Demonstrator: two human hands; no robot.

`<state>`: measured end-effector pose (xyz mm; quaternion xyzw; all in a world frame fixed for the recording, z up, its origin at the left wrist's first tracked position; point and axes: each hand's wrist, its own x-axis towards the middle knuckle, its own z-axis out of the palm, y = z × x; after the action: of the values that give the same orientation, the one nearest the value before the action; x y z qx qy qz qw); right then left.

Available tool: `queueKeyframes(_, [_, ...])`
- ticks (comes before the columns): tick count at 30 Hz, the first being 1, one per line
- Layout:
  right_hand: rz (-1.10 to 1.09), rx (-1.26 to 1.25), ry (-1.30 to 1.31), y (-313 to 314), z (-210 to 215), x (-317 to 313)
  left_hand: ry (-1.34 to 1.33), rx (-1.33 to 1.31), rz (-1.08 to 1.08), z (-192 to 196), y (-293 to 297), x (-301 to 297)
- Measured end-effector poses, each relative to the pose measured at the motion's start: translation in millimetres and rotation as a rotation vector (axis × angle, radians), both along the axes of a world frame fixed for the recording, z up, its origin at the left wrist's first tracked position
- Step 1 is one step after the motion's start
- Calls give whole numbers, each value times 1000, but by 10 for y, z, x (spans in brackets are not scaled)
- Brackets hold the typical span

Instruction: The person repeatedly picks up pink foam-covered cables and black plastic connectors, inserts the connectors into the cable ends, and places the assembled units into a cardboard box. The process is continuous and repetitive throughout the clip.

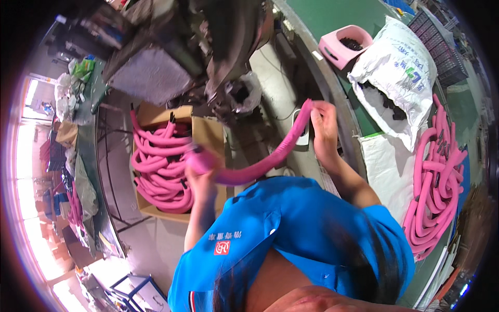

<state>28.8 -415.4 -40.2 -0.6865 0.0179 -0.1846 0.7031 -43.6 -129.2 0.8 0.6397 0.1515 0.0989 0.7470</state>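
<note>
A curved pink foam tube (280, 151) hangs in front of my chest, sagging between my two hands. My right hand (325, 125) pinches its raised end, fingers closed. Around the tube's other end my left hand (199, 179) is wrapped; motion blurs it, and a dark tip shows just above. That hand is beside an open cardboard box (208, 143), which holds many similar pink tubes (161, 166) with black ends.
A dark machine (161, 67) stands ahead. On the right-hand green bench (317, 15) are a pink bin (332, 47) of black parts, an open white sack (395, 73), a dark crate (439, 47) and a pile of pink tubes (436, 182). Another bench (91, 140) runs along the left.
</note>
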Motion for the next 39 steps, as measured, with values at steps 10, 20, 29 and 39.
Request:
queueKeyframes(10, [938,866,174,-89,-173,-537,547,-49,72,-1541,388,-121])
queueKeyframes(20, [983,173,195,6,25,-903,-766,198,-564,712,-1328,544])
queueKeyframes(29, [986,112,234,-65,-40,-1001,-717,518,-387,730,-1517,328])
queueKeyframes(39, [1036,96,252,65,135,-964,-298,-16,-929,544,-1405,-16])
